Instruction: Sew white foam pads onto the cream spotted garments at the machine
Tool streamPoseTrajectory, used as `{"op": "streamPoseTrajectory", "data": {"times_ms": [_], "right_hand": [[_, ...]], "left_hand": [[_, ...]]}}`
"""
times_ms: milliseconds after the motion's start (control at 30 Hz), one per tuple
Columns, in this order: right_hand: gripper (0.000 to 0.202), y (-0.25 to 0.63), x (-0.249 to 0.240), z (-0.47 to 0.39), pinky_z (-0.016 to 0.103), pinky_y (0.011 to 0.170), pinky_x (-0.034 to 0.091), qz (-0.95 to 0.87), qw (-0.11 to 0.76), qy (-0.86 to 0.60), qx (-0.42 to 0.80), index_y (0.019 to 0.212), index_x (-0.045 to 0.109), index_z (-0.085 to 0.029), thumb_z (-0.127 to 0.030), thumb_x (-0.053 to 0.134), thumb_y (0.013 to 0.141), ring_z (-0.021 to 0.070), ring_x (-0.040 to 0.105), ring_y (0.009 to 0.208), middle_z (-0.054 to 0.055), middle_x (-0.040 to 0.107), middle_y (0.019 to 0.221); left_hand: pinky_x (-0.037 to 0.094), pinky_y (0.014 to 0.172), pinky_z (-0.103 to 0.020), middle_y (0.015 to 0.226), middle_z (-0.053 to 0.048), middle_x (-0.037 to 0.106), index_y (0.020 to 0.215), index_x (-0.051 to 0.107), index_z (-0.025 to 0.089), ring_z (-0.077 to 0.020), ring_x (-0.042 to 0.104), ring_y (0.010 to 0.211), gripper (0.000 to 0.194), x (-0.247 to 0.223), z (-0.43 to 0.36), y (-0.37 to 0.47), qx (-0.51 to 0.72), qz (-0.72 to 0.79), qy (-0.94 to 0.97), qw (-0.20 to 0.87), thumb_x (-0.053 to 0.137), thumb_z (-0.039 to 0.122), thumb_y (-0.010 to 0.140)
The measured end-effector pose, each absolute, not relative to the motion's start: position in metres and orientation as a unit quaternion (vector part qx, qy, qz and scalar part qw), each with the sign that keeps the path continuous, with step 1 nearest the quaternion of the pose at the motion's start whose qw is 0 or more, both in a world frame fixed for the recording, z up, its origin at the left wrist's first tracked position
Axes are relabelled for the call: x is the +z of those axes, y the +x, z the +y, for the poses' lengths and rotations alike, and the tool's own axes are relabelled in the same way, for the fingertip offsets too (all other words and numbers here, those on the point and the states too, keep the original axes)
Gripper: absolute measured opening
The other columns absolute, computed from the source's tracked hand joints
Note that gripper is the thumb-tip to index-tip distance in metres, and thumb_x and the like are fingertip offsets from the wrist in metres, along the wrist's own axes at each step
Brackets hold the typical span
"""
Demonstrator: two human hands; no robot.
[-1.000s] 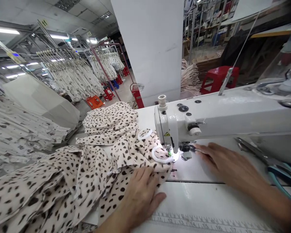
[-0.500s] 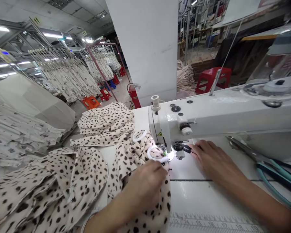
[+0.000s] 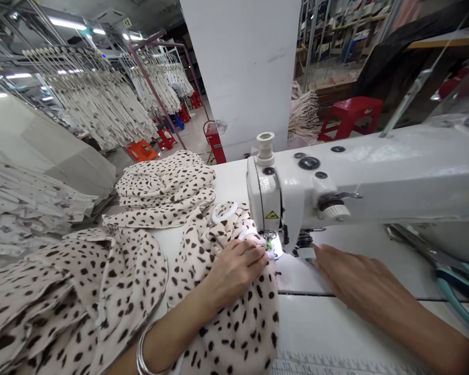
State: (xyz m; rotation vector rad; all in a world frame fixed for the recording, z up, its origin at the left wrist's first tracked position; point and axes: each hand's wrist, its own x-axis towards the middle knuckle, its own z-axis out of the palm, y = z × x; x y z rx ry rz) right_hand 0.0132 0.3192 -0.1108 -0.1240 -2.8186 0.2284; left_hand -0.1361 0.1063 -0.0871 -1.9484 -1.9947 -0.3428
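Observation:
My left hand (image 3: 238, 268) is closed on the cream fabric with dark spots (image 3: 234, 333), its fingertips pressed together close beside the lit needle area. At those fingertips, a white ring (image 3: 244, 235) is mostly covered. Farther back on the same fabric lies a second white ring (image 3: 224, 212). The sewing machine's head (image 3: 266, 195) stands over the cloth's edge, with a small green part (image 3: 269, 245) by the needle. To the right of the needle, my right hand (image 3: 352, 273) reaches under the machine arm; its fingertips are blurred and partly hidden behind the mechanism.
More spotted fabric lies in heaps at the left (image 3: 101, 281) and at the back (image 3: 168, 187). Scissors with teal handles (image 3: 449, 284) rest under the machine arm. A ruler scale (image 3: 316, 362) runs along the front. Behind stand a white pillar (image 3: 242, 78) and red stool (image 3: 352, 114).
My left hand has moved up and forward on the fabric, now covering most of the nearer white ring. A dark item seen earlier at my right fingertips is no longer distinguishable. The view has shifted closer.

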Motion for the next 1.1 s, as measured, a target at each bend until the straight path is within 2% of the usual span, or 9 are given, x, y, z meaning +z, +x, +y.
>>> {"op": "streamPoseTrajectory", "data": {"times_ms": [100,167,267,367,467,533,833,1000,1100], "right_hand": [[0.028,0.01,-0.106,0.314,0.023,0.04,0.024,-0.984,0.142,-0.016,0.109,0.091,0.057,-0.024,-0.039,0.035,0.1,0.0118,0.044,0.038,-0.005,0.044,0.054],[0.036,0.008,-0.102,0.31,0.023,0.042,0.03,-0.982,0.131,-0.011,0.138,0.089,0.059,-0.024,-0.046,0.033,0.101,0.0121,0.05,0.042,-0.002,0.05,0.061],[0.044,0.006,-0.096,0.304,0.023,0.046,0.037,-0.98,0.113,0.001,0.161,0.087,0.064,-0.024,-0.042,0.027,0.103,0.0121,0.057,0.049,0.001,0.056,0.072],[0.048,0.004,-0.093,0.301,0.024,0.044,0.035,-0.976,0.141,-0.002,0.165,0.077,0.064,-0.021,-0.041,0.029,0.103,0.0113,0.054,0.046,0.0,0.053,0.066],[0.052,0.0,-0.095,0.3,0.024,0.044,0.033,-0.971,0.187,-0.006,0.148,0.062,0.057,-0.02,-0.038,0.031,0.103,0.0107,0.052,0.045,0.0,0.052,0.063],[0.054,-0.003,-0.098,0.3,0.024,0.044,0.033,-0.97,0.202,0.0,0.132,0.058,0.054,-0.02,-0.038,0.03,0.103,0.0101,0.05,0.043,0.001,0.052,0.061],[0.052,-0.008,-0.11,0.301,0.023,0.044,0.027,-0.973,0.225,0.005,0.043,0.066,0.056,-0.018,-0.041,0.028,0.103,0.0117,0.048,0.043,0.001,0.049,0.057],[0.047,-0.011,-0.113,0.304,0.023,0.043,0.024,-0.974,0.227,-0.016,0.021,0.063,0.05,-0.02,-0.042,0.034,0.101,0.0111,0.043,0.042,-0.002,0.042,0.053],[0.044,-0.013,-0.11,0.307,0.022,0.042,0.023,-0.973,0.231,-0.018,0.015,0.062,0.046,-0.021,-0.037,0.033,0.101,0.0104,0.04,0.041,-0.001,0.045,0.056]], "left_hand": [[0.052,0.084,-0.031,0.099,-0.006,0.07,0.11,0.06,0.011,-0.0168,0.062,0.099,0.018,-0.091,0.107,-0.135,-0.143,-0.712,-0.668,0.161,0.045,0.013,0.099],[0.053,0.084,-0.031,0.098,-0.006,0.071,0.11,0.061,0.012,-0.0169,0.062,0.1,0.02,-0.092,0.107,-0.134,-0.152,-0.715,-0.665,0.152,0.043,0.013,0.1],[0.055,0.087,-0.032,0.101,-0.007,0.072,0.11,0.061,0.012,-0.0173,0.063,0.104,0.021,-0.09,0.106,-0.135,-0.182,-0.71,-0.664,0.15,0.043,0.013,0.099],[0.057,0.088,-0.032,0.102,-0.007,0.072,0.11,0.062,0.012,-0.0176,0.065,0.103,0.022,-0.086,0.106,-0.136,-0.206,-0.703,-0.664,0.15,0.044,0.011,0.098],[0.057,0.088,-0.032,0.102,-0.007,0.073,0.11,0.062,0.011,-0.0173,0.066,0.101,0.023,-0.085,0.106,-0.134,-0.206,-0.708,-0.66,0.146,0.042,0.012,0.099],[0.058,0.088,-0.032,0.103,-0.007,0.073,0.109,0.063,0.011,-0.0167,0.066,0.101,0.024,-0.085,0.106,-0.133,-0.201,-0.714,-0.656,0.142,0.041,0.012,0.099],[0.056,0.091,-0.032,0.107,-0.006,0.071,0.111,0.063,0.014,-0.0162,0.063,0.104,0.027,-0.087,0.105,-0.133,-0.193,-0.729,-0.647,0.111,0.037,0.013,0.101],[0.055,0.092,-0.035,0.107,-0.009,0.07,0.113,0.062,0.009,-0.0186,0.062,0.104,0.028,-0.091,0.107,-0.135,-0.173,-0.732,-0.649,0.114,0.039,0.007,0.097],[0.055,0.091,-0.037,0.105,-0.01,0.07,0.113,0.062,0.009,-0.0197,0.061,0.104,0.03,-0.091,0.109,-0.137,-0.16,-0.738,-0.646,0.115,0.037,0.006,0.097]]}}
